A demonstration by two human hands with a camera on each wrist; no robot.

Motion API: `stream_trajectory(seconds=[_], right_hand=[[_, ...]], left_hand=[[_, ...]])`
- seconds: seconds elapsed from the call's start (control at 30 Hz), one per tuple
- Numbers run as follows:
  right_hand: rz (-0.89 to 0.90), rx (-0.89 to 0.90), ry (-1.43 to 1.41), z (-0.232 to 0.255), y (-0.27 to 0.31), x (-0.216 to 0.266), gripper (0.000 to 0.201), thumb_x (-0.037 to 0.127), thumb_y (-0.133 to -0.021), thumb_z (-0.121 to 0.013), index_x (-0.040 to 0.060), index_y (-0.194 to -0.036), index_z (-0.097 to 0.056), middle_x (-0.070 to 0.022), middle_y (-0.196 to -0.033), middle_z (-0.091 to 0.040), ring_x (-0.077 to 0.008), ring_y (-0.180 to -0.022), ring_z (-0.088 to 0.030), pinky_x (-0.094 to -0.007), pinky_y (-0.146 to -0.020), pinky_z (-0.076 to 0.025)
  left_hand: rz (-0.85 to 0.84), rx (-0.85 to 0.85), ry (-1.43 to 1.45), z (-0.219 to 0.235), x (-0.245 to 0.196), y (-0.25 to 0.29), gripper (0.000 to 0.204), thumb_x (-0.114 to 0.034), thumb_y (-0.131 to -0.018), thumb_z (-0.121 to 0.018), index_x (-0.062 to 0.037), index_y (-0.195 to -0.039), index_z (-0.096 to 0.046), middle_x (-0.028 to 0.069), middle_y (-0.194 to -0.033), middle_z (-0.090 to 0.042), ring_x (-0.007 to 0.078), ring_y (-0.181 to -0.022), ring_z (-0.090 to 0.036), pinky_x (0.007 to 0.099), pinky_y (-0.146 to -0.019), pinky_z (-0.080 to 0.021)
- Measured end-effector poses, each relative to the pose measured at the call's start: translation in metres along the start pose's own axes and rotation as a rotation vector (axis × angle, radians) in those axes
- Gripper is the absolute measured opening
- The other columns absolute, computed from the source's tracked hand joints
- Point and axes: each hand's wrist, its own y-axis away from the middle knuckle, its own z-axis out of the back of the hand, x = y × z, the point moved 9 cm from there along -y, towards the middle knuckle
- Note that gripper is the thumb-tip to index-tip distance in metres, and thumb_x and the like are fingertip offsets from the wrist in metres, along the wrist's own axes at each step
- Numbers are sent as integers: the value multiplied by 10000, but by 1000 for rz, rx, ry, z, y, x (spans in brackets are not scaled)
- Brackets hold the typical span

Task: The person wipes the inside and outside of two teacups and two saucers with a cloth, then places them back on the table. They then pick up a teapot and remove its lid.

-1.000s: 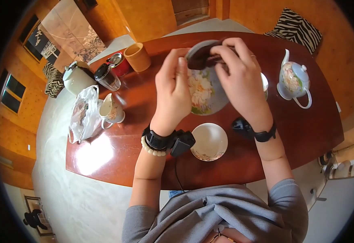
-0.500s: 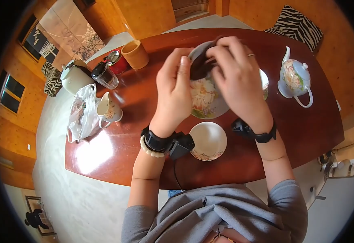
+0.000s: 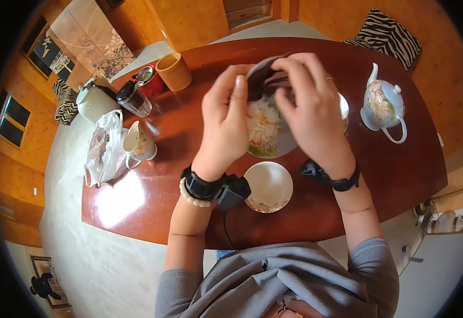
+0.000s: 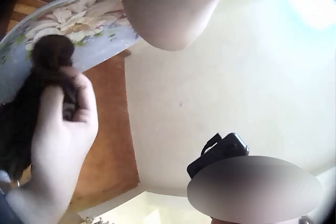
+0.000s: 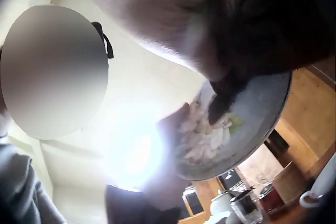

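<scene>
A plate with a floral pattern (image 3: pixel 263 131) is held up over the table, tilted. My left hand (image 3: pixel 223 119) grips it by its left edge, the thumb lying along the near side. Bunched in my right hand (image 3: pixel 316 114) is a dark brown cloth (image 4: pixel 52 53), pressed close over the plate's upper part. The left wrist view shows the right fingers curled round this cloth in front of the painted flowers. In the right wrist view the cloth overlaps the plate's face (image 5: pixel 257 111). A white bowl (image 3: pixel 268 185) with a flowered rim stands below, between my forearms.
A floral teapot (image 3: pixel 382 103) stands at the right, and a white dish (image 3: pixel 344 108) is partly hidden behind my right hand. At the left are a creamer (image 3: pixel 140 146), a plastic bag (image 3: pixel 103 151), a kettle (image 3: pixel 98 100), a glass jar (image 3: pixel 134 99), a red canister (image 3: pixel 150 80) and a wooden cup (image 3: pixel 173 72).
My right hand has shifted slightly down with the cloth over the plate. The plate's tilt has changed a little, while the left hand keeps its grip on the edge.
</scene>
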Motion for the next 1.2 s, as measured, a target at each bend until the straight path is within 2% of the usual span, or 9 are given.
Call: stream_trajectory(seconds=[0.13, 0.23, 0.37, 0.5, 0.7, 0.9, 1.03, 1.1, 1.2], right_hand=[[223, 250, -206, -17, 11, 43, 274, 118, -672, -688, 99, -907, -548, -63, -954, -511, -267, -862, -544, -361, -717, -487], [156, 445, -155, -24, 22, 49, 241, 68, -633, -679, 81, -848, -570, -59, -948, -524, -268, -855, -542, -373, -723, -468], [-118, 311, -25, -7, 6, -5, 201, -3, -669, -630, 55, -851, -567, -53, -892, -546, -262, -825, -557, -376, -726, -457], [60, 42, 20, 0, 3, -3, 234, 26, -688, -649, 75, -902, -568, -67, -944, -516, -276, -878, -535, -374, -761, -444], [391, 429, -271, -27, 33, 61, 281, 72, -618, -695, 104, -879, -598, -60, -980, -534, -309, -882, -522, -369, -770, -464], [-6, 272, -70, -8, 7, 2, 217, -31, -646, -628, 50, -838, -565, -72, -933, -528, -285, -872, -537, -396, -760, -451], [191, 36, 16, 7, 1, 11, 279, 34, -654, -658, 55, -918, -569, -91, -934, -518, -273, -866, -523, -371, -759, -445], [397, 96, 21, 1, 6, 41, 276, 93, -651, -647, 79, -917, -578, -79, -901, -523, -253, -853, -522, -336, -710, -457], [330, 371, -208, -16, 20, 47, 216, 50, -618, -658, 93, -818, -591, -37, -916, -541, -258, -843, -512, -368, -740, -456]], left_hand=[[6, -92, 103, 15, 7, 0, 294, -189, -997, -408, 39, -1054, -585, 62, -904, -621, 107, -822, -548, 243, -744, -454], [-32, -228, 196, 37, -1, -3, 322, -233, -996, -424, 38, -1019, -597, 45, -890, -614, 87, -781, -536, 229, -707, -449], [13, -171, 118, 35, -5, -3, 312, -218, -994, -426, 39, -1026, -601, 36, -858, -615, 73, -746, -520, 223, -686, -441], [-19, -4, 0, -4, 4, 5, 282, -192, -991, -441, 36, -1048, -598, 68, -861, -628, 104, -792, -536, 263, -715, -456], [43, -171, 174, 32, 2, -2, 331, -205, -1000, -422, 68, -1067, -597, 72, -936, -642, 100, -847, -568, 241, -760, -464], [24, -141, 32, 34, -3, -2, 322, -198, -996, -422, 61, -1078, -594, 48, -894, -621, 86, -799, -548, 228, -726, -450], [-2, 38, -16, -9, -1, 3, 279, -136, -999, -404, 66, -1066, -585, 76, -876, -636, 106, -795, -540, 260, -733, -464], [58, 52, 24, -11, 1, 6, 272, -137, -999, -410, 63, -1064, -583, 88, -893, -643, 110, -824, -547, 264, -757, -465], [106, 15, 178, -2, 7, 4, 273, -147, -1002, -414, 58, -1049, -588, 62, -900, -636, 94, -820, -538, 249, -742, -460]])
